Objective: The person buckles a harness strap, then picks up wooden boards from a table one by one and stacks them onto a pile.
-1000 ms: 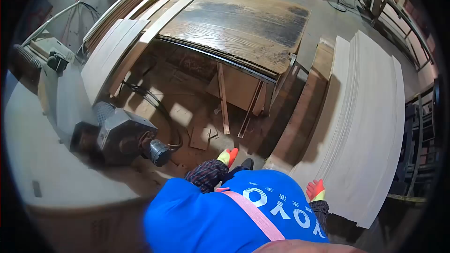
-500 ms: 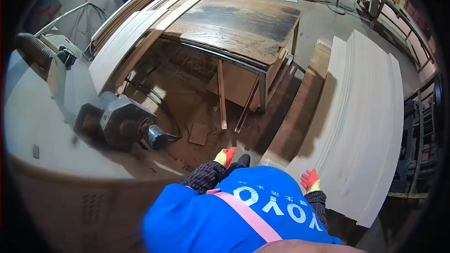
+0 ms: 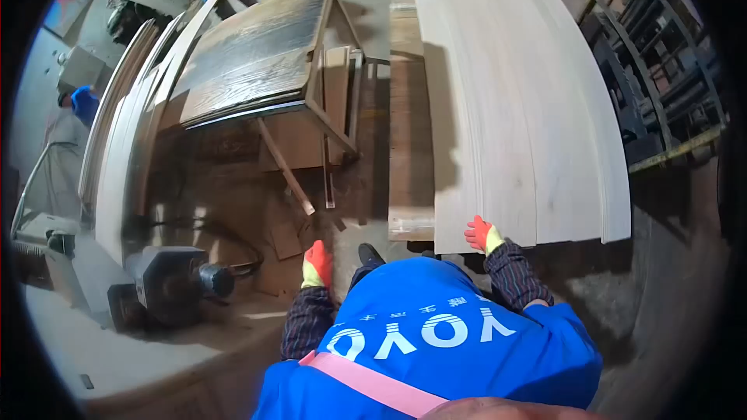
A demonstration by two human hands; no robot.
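Pale boards [image 3: 537, 109] lie stacked at one o'clock from the blue-clad person [image 3: 506, 365], with a dark-stained wooden table [image 3: 257, 47] at eleven o'clock. The person's gloved right hand [image 3: 484, 235], half open and empty, appears over the stack's near edge, though contact cannot be told, while the gloved left hand [image 3: 317, 264], fingers loosely curled, hangs at ten o'clock, well apart from the boards, its grasp too blurred to tell.

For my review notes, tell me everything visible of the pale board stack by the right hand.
The pale board stack looks like smooth, light wood: several long panels lying flat, edges staggered. Its left side, beside a brown plank, is partly shaded. The right hand is at its near edge; contact is unclear.
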